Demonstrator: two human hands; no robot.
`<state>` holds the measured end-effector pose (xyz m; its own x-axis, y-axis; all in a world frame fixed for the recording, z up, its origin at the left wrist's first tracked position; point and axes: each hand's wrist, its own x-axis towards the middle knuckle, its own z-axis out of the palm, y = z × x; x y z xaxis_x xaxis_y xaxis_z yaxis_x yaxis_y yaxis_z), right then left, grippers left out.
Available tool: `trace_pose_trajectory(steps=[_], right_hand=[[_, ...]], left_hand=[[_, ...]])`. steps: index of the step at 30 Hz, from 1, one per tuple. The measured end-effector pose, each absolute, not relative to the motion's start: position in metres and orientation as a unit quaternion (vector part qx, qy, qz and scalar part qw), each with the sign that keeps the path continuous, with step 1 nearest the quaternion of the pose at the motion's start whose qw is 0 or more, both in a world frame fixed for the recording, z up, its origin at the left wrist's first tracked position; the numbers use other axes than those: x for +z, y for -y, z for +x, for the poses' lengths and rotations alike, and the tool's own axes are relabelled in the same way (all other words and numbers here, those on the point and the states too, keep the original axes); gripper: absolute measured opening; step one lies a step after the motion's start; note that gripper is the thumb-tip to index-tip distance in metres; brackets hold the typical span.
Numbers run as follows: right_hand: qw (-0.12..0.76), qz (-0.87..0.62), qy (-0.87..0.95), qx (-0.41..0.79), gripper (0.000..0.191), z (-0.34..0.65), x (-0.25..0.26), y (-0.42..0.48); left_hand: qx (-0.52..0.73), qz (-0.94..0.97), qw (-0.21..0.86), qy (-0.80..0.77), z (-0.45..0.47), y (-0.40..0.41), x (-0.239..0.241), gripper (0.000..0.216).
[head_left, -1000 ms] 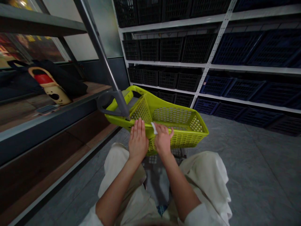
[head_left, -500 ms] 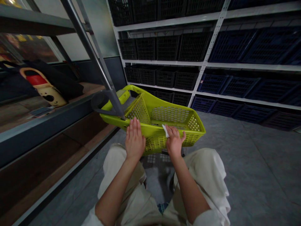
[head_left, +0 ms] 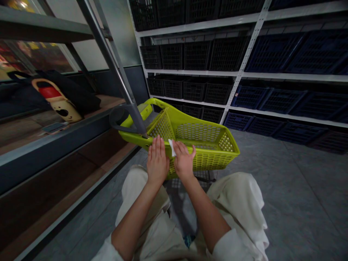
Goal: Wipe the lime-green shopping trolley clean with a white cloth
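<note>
A lime-green plastic shopping basket [head_left: 206, 159] with perforated sides and a long grey-and-metal pull handle [head_left: 119, 74] stands in front of my knees. My left hand [head_left: 157, 161] lies flat against its near rim, fingers stretched out, close to the foot of the handle. Just to the right, my right hand [head_left: 183, 159] presses a white wipe [head_left: 172, 147] onto the same rim under its fingers. Part of the wipe sticks out on the left side of that hand. The underside of the basket is mostly hidden by my hands and legs.
At left, a shelf [head_left: 81, 130] carries a cream bottle with a red lid [head_left: 63, 105], a phone [head_left: 55, 127] and a dark bag [head_left: 81, 96]. White racks [head_left: 236, 90] ahead hold several black crates [head_left: 195, 90] and blue crates [head_left: 250, 96]. Grey floor [head_left: 293, 174] extends at right.
My right hand has slid left along the basket rim with the wipe, ending close beside my left hand. The left hand stays in place on the rim. The view has shifted slightly.
</note>
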<state>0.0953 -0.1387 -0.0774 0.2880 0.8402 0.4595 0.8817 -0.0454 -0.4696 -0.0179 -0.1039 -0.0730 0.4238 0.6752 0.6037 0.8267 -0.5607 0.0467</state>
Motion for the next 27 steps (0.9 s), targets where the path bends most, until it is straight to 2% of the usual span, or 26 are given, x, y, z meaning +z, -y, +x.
trace_pose_trajectory(steps=[6,11,19,27], right_hand=[[0.345,-0.771,0.531,-0.067,0.067,0.144,-0.102,0.168],[0.368,-0.804,0.465,-0.053,0.065,0.130,-0.097,0.161],[0.375,-0.712,0.593,0.005,0.051,0.064,-0.059,0.122],[0.348,-0.749,0.563,-0.043,0.066,0.121,-0.093,0.158]], left_hand=[[-0.282,-0.836,0.121,0.454,-0.017,0.107,-0.070,0.079],[-0.289,-0.837,0.113,0.451,-0.015,0.108,-0.071,0.081],[-0.308,-0.824,0.128,0.458,-0.017,0.103,-0.078,0.067],[-0.288,-0.839,0.115,0.447,-0.019,0.107,-0.071,0.079]])
